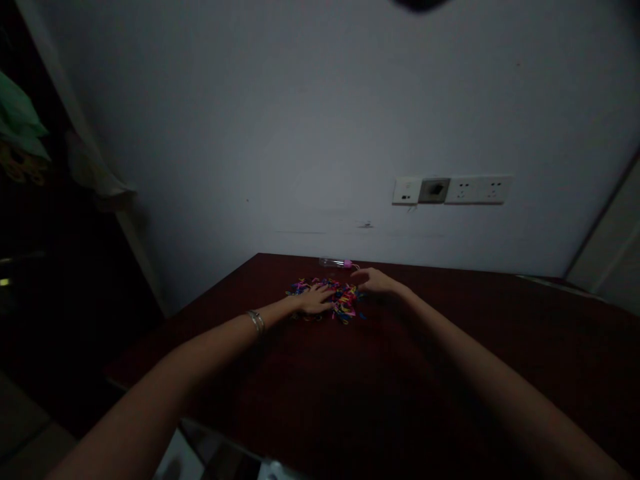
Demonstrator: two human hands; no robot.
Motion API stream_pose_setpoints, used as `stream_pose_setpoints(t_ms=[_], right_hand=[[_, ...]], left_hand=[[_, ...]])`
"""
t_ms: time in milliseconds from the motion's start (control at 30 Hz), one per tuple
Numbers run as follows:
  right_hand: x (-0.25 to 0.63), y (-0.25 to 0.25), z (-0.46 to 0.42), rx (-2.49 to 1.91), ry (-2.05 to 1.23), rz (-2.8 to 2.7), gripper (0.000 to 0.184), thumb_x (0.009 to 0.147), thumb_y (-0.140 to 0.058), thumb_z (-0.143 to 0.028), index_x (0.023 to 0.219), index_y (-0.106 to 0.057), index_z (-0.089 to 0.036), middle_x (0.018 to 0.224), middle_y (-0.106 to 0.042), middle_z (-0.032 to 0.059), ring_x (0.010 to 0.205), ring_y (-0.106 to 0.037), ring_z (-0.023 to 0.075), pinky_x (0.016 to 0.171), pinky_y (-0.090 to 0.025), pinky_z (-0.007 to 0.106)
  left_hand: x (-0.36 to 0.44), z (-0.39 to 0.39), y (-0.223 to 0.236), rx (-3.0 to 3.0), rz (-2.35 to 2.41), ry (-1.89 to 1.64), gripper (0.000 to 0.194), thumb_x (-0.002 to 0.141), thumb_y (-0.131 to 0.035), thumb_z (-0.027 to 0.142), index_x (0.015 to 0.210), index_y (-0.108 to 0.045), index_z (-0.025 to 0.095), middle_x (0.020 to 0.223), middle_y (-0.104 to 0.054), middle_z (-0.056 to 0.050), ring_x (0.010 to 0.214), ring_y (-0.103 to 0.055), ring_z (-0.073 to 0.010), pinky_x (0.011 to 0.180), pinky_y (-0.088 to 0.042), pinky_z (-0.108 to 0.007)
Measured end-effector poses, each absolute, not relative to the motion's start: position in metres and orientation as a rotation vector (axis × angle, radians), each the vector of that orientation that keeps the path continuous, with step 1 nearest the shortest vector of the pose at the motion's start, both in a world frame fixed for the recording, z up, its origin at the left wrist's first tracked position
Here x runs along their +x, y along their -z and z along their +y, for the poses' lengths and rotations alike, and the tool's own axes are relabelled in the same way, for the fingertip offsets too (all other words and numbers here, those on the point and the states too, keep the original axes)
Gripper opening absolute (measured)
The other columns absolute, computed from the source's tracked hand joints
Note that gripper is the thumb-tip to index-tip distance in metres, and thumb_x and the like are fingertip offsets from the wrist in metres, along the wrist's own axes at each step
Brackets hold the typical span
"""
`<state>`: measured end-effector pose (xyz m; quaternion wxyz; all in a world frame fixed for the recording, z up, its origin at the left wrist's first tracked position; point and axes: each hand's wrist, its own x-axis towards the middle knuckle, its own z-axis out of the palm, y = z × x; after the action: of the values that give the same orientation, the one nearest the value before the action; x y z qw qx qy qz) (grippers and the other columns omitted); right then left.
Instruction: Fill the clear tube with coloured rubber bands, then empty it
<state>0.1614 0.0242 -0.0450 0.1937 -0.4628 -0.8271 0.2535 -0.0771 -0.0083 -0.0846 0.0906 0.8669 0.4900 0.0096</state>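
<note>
A heap of small colourful loop-like pieces (345, 301) is spread on the dark red table. They look like elastic bands or clips; I cannot tell which. My left hand (315, 299), with a bracelet (257, 322) at the wrist, lies flat over the heap, its fingers stretched out. At the right edge of the heap is my right hand (377, 281), its fingers loosely bent and apart, with nothing visible in them. Behind the heap a clear tube with a pink cap (335, 263) and a pale cord lies on its side.
The table (310, 380) meets a pale wall (250, 133) at the back. Several sockets (453, 190) are set in the wall. Cloth (17, 120) hangs at the far left, and white objects (180, 457) show below the table's front edge.
</note>
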Motion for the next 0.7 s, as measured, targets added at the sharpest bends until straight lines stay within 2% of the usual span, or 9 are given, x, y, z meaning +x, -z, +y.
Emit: stream_pose_setpoints(t_ms=[100,200,300,400,467,533,633,700], right_hand=[[0.168,0.052,0.026,-1.51,-0.5,-2.387,0.048,0.065,-0.064,-0.017,0.112,-0.059,-0.014,0.111,-0.062,0.0107,0.1,-0.058,0.0208,0.082,-0.045,0.025],[0.176,0.058,0.027,-1.703,-0.439,-2.27,0.045,0.064,-0.066,-0.025,0.107,-0.061,-0.014,0.11,-0.06,0.015,0.1,-0.057,0.0258,0.078,-0.047,0.03],[0.183,0.063,0.027,-1.822,-0.513,-2.156,0.038,0.062,-0.068,-0.027,0.098,-0.063,-0.014,0.1,-0.062,0.0151,0.091,-0.06,0.0266,0.069,-0.048,0.03],[0.183,0.068,0.026,-1.794,-0.654,-2.134,0.027,0.065,-0.065,-0.024,0.091,-0.063,-0.015,0.087,-0.065,0.0095,0.077,-0.062,0.0203,0.057,-0.048,0.024],[0.178,0.071,0.024,-1.748,-0.743,-2.116,0.021,0.07,-0.061,-0.022,0.09,-0.062,-0.016,0.083,-0.065,0.0059,0.072,-0.062,0.0154,0.052,-0.047,0.019],[0.169,0.072,0.02,-1.641,-0.883,-2.077,0.019,0.075,-0.057,-0.023,0.092,-0.061,-0.016,0.085,-0.066,0.0046,0.071,-0.061,0.0121,0.053,-0.047,0.016],[0.15,0.069,0.01,-1.297,-1.273,-1.88,0.024,0.077,-0.056,-0.025,0.099,-0.058,-0.016,0.091,-0.065,0.0058,0.074,-0.061,0.0106,0.059,-0.05,0.018],[0.14,0.064,0.005,-1.183,-1.383,-1.728,0.025,0.076,-0.057,-0.023,0.101,-0.056,-0.017,0.092,-0.065,0.0066,0.072,-0.061,0.0109,0.059,-0.052,0.019]], left_hand=[[-0.074,-0.01,0.09,2.534,1.516,0.022,0.067,0.083,-0.025,0.063,0.14,-0.019,0.03,0.149,-0.012,-0.008,0.135,-0.005,-0.0318,0.104,-0.011,-0.054],[-0.08,-0.006,0.087,2.525,1.61,0.029,0.066,0.083,-0.024,0.062,0.141,-0.017,0.03,0.149,-0.011,-0.009,0.135,-0.006,-0.0319,0.103,-0.011,-0.054],[-0.09,-0.003,0.084,2.441,1.719,0.067,0.07,0.081,-0.024,0.065,0.141,-0.017,0.028,0.149,-0.006,-0.011,0.134,-0.006,-0.0357,0.102,-0.01,-0.057],[-0.098,-0.002,0.082,2.378,1.734,0.122,0.077,0.078,-0.025,0.069,0.141,-0.019,0.026,0.149,-0.004,-0.011,0.133,-0.006,-0.0389,0.1,-0.011,-0.059],[-0.101,0.0,0.082,2.405,1.707,0.088,0.074,0.077,-0.025,0.07,0.139,-0.024,0.028,0.149,-0.009,-0.009,0.133,-0.01,-0.0375,0.101,-0.014,-0.057],[-0.101,0.004,0.082,2.444,1.7,-0.02,0.067,0.08,-0.022,0.067,0.135,-0.032,0.029,0.147,-0.021,-0.007,0.131,-0.02,-0.0334,0.101,-0.02,-0.052],[-0.098,0.014,0.08,2.461,1.747,-0.221,0.056,0.087,-0.017,0.056,0.125,-0.044,0.025,0.135,-0.042,-0.006,0.123,-0.035,-0.0251,0.1,-0.027,-0.042],[-0.093,0.02,0.078,2.464,1.773,-0.318,0.051,0.09,-0.017,0.048,0.118,-0.051,0.021,0.126,-0.051,-0.007,0.116,-0.043,-0.0214,0.098,-0.03,-0.037]])
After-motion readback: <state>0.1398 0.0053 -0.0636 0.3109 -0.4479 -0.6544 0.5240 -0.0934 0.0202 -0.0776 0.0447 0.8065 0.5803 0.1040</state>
